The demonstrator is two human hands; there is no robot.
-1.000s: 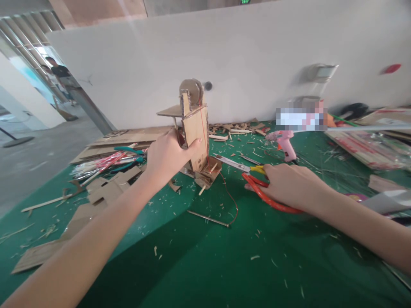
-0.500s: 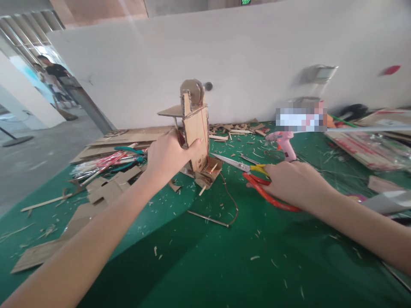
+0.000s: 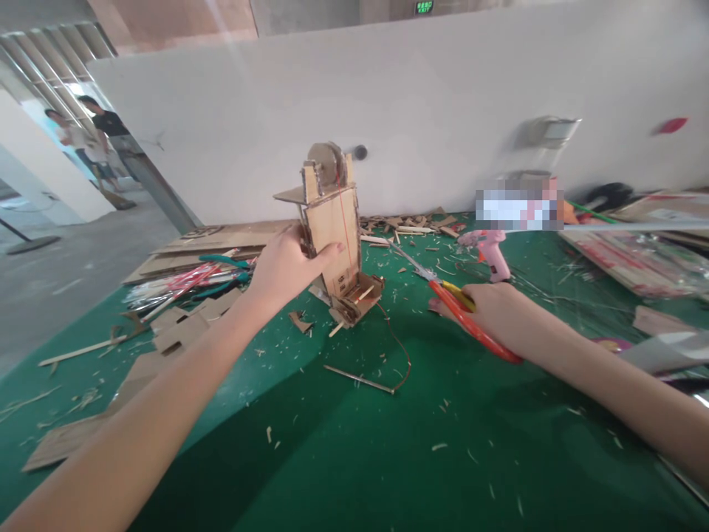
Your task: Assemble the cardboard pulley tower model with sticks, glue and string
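My left hand [image 3: 296, 260] is closed around the side of a cardboard tower [image 3: 335, 236], thumb across its front. On top of the tower sits a round cardboard wheel [image 3: 322, 164] between two uprights. A red string [image 3: 343, 210] runs from the wheel down the front to a small cardboard tray [image 3: 360, 301] at the base. From there it trails over the table to a thin metal rod [image 3: 359, 379]. My right hand [image 3: 490, 314] grips scissors [image 3: 451, 290] with red and yellow handles, blades pointing toward the tower but apart from it.
A pink glue gun [image 3: 492, 255] stands beyond my right hand. Cardboard pieces [image 3: 182, 321], wrapped sticks [image 3: 177, 284] and teal-handled pliers [image 3: 227, 261] lie at left. Wood scraps [image 3: 410, 227] line the white wall [image 3: 415, 96]. Plastic-wrapped packs [image 3: 636, 258] lie at right. Two people stand far left.
The scissors have turned in my right hand and their blades have moved away from the string, looking more closed. The tower has turned and tilted slightly in my left hand.
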